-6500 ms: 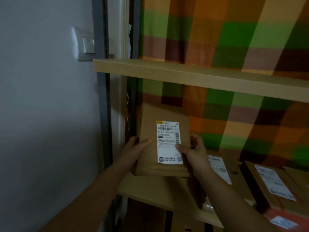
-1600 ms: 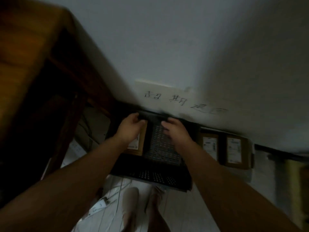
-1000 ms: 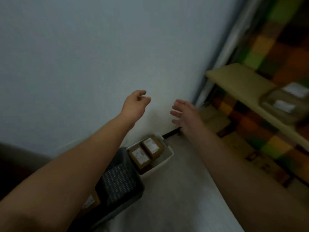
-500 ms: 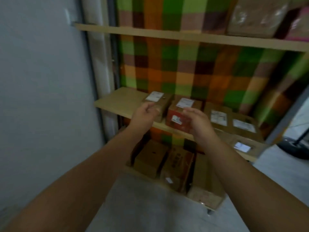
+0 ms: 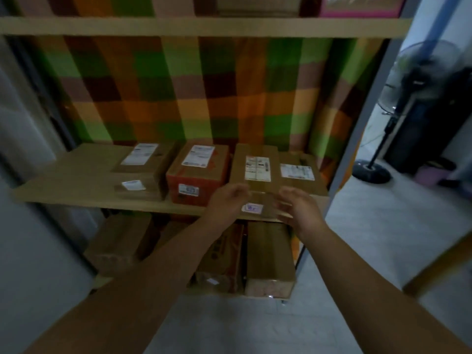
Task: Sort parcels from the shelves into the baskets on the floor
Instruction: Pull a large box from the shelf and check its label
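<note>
While the box (image 5: 256, 159) lies lengthwise front-to-back on the shelf (image 5: 76, 176), labels (image 5: 258, 168) blurred unreadable, left grip (image 5: 229, 199) and right grip (image 5: 299, 206) flank its near end, half-curled, hold unclear.

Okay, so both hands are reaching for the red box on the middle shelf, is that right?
Not quite. The head view shows the left hand and right hand reaching for the brown box just right of the red box, on the middle shelf.
</note>
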Demonstrator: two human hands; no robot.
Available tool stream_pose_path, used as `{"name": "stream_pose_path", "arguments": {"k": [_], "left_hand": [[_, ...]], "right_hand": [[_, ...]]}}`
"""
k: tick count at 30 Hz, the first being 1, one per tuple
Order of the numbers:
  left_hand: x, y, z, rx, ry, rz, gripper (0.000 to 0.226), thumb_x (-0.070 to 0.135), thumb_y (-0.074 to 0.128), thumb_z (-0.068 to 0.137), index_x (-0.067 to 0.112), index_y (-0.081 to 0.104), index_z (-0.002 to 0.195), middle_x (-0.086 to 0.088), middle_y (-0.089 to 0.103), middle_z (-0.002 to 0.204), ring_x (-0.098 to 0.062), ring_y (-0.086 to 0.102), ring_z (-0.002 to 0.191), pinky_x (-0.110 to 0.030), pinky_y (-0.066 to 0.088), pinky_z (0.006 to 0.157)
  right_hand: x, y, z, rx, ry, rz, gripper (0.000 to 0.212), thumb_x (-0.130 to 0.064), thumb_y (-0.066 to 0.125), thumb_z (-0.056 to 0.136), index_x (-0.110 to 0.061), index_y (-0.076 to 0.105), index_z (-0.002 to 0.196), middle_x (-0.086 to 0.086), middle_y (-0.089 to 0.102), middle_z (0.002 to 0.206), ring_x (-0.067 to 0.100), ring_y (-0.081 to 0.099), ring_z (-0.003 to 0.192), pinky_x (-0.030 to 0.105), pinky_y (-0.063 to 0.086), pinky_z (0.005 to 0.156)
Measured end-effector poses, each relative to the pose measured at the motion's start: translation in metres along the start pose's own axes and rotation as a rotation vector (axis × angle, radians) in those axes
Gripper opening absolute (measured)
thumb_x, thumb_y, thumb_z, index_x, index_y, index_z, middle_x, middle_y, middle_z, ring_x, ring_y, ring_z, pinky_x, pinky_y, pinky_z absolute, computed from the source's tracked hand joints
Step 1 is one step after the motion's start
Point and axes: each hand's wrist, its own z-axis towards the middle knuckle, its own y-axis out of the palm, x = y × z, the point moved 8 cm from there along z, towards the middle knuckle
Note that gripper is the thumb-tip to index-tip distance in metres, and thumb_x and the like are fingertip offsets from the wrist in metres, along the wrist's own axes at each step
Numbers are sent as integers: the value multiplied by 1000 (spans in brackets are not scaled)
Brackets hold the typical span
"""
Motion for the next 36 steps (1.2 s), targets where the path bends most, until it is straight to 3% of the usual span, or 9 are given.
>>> {"name": "stream_pose_path", "arguments": {"k": [7, 12, 20, 22, 26, 29, 31, 34, 36], "left_hand": [[-85, 47, 66, -240, -106, 79, 11, 22, 52, 95, 27, 62, 97, 3, 61, 102, -15, 58, 95, -29, 46, 83], [-165, 75, 94, -289, -239, 109, 11, 20, 54, 93, 25, 61, 100, 2, 61, 105, -20, 59, 104, -36, 47, 96], [-317, 128, 126, -174, -500, 35, 37, 8, 50, 95, -1, 48, 131, -22, 51, 127, -34, 54, 110, -45, 47, 87], [-363, 150, 132, -167, -545, 24, 42, 7, 50, 95, -3, 42, 135, -24, 46, 134, -37, 53, 113, -40, 46, 80], [-443, 178, 157, -85, -556, -11, 58, 20, 54, 94, 5, 29, 145, -17, 33, 149, -35, 38, 133, -45, 36, 108], [-498, 197, 173, -41, -506, 14, 63, 28, 53, 94, 9, 25, 147, -14, 34, 149, -32, 38, 134, -39, 34, 108], [-525, 204, 182, 4, -461, -2, 61, 31, 55, 93, 11, 30, 145, -9, 40, 145, -30, 41, 131, -31, 36, 96], [-578, 222, 180, -4, -549, -122, 98, 69, 66, 65, 20, 35, 144, -2, 42, 144, -28, 43, 129, -36, 37, 104], [-602, 232, 184, 2, -593, -287, 87, 68, 66, 66, 18, 45, 134, -3, 52, 130, -26, 49, 120, -45, 38, 105]], "right_hand": [[64, -33, 67, 146, 148, -123, 12, -15, 56, 86, -18, 64, 95, 5, 67, 92, 22, 63, 88, 33, 45, 76], [153, -48, 107, 147, 235, -282, 14, -10, 53, 89, -16, 64, 86, 7, 64, 89, 20, 59, 80, 25, 43, 64], [312, -127, 158, 203, 408, -561, 42, -15, 58, 90, -6, 48, 130, 15, 57, 122, 26, 58, 100, 28, 41, 74], [353, -146, 175, 224, 435, -620, 48, -17, 59, 90, -5, 44, 134, 16, 57, 120, 22, 57, 89, 26, 40, 71], [418, -181, 213, 328, 415, -584, 54, -27, 57, 91, -7, 39, 139, 16, 52, 131, 26, 55, 104, 33, 43, 82], [475, -206, 236, 432, 378, -491, 41, -50, 49, 90, -12, 53, 107, 11, 54, 94, 26, 53, 85, 38, 42, 76], [499, -215, 248, 491, 321, -450, 54, -59, 42, 89, -8, 58, 94, 9, 52, 79, 24, 50, 77, 40, 45, 73], [543, -222, 258, 491, 245, -248, 72, -66, 40, 86, -1, 63, 107, 16, 63, 98, 32, 59, 95, 49, 49, 86], [559, -218, 267, 437, 201, -114, 68, -68, 36, 86, -13, 60, 115, 12, 60, 113, 31, 57, 108, 42, 50, 84]]}}
